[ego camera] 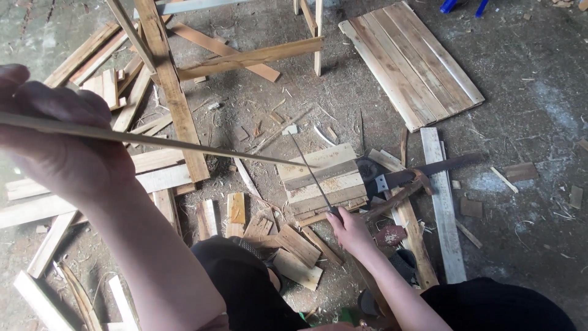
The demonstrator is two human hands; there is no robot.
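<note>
Left hand (55, 141) grips a thin strip (159, 142) pointing right; right hand (349, 230) grips an upright blade (312, 175).

Plank-strewn (416, 61) dusty concrete floor (527, 110)

Rough woodworking spot: dusty concrete floor (527, 104) w/ wood offcuts (294, 251), slat panel (410, 64), machete (422, 173), shavings everywhere.

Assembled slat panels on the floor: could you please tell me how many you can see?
2. A large slat panel lies at upper right. A smaller slat panel lies at centre, just above the right hand. More may be hidden among the loose offcuts at left.
</note>
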